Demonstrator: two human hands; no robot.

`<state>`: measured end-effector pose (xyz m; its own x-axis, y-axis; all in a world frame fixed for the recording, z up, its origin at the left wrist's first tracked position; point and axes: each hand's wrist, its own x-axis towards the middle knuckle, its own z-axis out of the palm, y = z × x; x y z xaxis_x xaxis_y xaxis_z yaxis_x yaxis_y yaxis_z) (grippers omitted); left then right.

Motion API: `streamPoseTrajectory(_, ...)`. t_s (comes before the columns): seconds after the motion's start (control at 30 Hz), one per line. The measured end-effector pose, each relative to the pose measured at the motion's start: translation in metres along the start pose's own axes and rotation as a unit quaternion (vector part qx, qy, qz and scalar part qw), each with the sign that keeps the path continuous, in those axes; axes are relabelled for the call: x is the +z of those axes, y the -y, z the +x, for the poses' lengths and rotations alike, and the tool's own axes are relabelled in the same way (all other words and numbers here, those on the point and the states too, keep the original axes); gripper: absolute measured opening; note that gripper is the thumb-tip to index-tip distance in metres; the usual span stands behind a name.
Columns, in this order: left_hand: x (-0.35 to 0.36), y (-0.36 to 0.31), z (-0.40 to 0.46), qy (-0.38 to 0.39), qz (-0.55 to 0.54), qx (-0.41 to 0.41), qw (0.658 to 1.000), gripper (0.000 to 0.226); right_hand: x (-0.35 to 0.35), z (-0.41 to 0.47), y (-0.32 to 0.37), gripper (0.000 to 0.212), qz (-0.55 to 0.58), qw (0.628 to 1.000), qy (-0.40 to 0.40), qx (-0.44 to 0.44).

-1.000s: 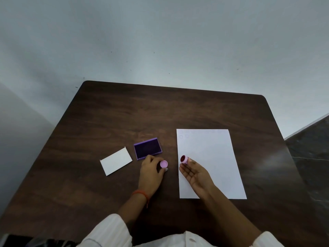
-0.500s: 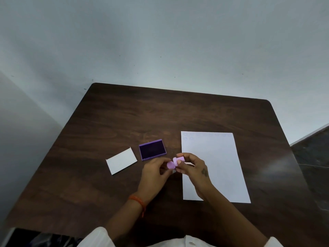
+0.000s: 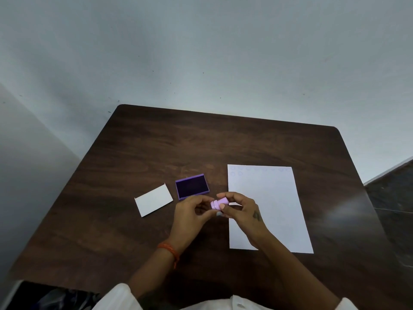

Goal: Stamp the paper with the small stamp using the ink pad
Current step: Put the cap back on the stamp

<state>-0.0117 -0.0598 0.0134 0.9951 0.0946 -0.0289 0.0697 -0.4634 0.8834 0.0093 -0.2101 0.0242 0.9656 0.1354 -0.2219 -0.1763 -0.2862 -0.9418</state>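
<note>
The small pink stamp (image 3: pixel 221 202) is held just above the table between both hands, lying sideways. My right hand (image 3: pixel 242 210) pinches its body. My left hand (image 3: pixel 191 212) grips the cap end, which sits against the stamp body. The open purple ink pad (image 3: pixel 192 186) lies just beyond my left hand, its dark pad facing up. The white paper (image 3: pixel 271 198) lies to the right, partly under my right hand, with faint round marks along its top edge.
A small white card or lid (image 3: pixel 153 199) lies left of the ink pad. Everything rests on a dark wooden table (image 3: pixel 201 142) set against a grey wall. A dark floor shows past the table's right edge.
One second ago my hands were apart, the left holding the cap and the right the uncapped stamp. They came together, and the cap now meets the stamp body.
</note>
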Motion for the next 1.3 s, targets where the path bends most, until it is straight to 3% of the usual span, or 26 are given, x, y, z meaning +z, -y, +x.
streamPoseTrajectory(0.33, -0.0039, -0.0052, -0.0032, 0.017, -0.033, 0.012, 0.999, 0.017, -0.0039, 0.001, 0.0038, 0.011, 0.061, 0.996, 0.054, 0.035)
streamPoseTrajectory(0.53, -0.0072, -0.0019, -0.0019, 0.015, -0.036, 0.01, 0.999, 0.017, -0.004, 0.0003, 0.0018, 0.04, 0.08, 0.993, 0.064, 0.057)
streamPoseTrajectory(0.73, -0.0065, 0.0013, -0.0024, 0.026, -0.032, 0.006, 0.999, 0.018, -0.0044, 0.0007, 0.0004, 0.009, 0.082, 0.994, 0.055, 0.052)
streamPoseTrajectory(0.97, -0.0064, 0.0036, -0.0042, 0.027, -0.05, -0.013, 0.998, 0.017, -0.0067, 0.0004, -0.0009, 0.023, 0.113, 0.989, 0.066, 0.065)
streamPoseTrajectory(1.13, -0.0055, 0.0029, -0.004, 0.031, -0.028, -0.007, 0.999, 0.019, -0.003, 0.0008, -0.0015, 0.007, 0.116, 0.989, 0.05, 0.084)
streamPoseTrajectory(1.3, -0.0062, 0.0039, -0.0023, 0.021, -0.037, -0.02, 0.999, 0.019, -0.0032, 0.0022, -0.0012, 0.027, 0.145, 0.982, 0.072, 0.095)
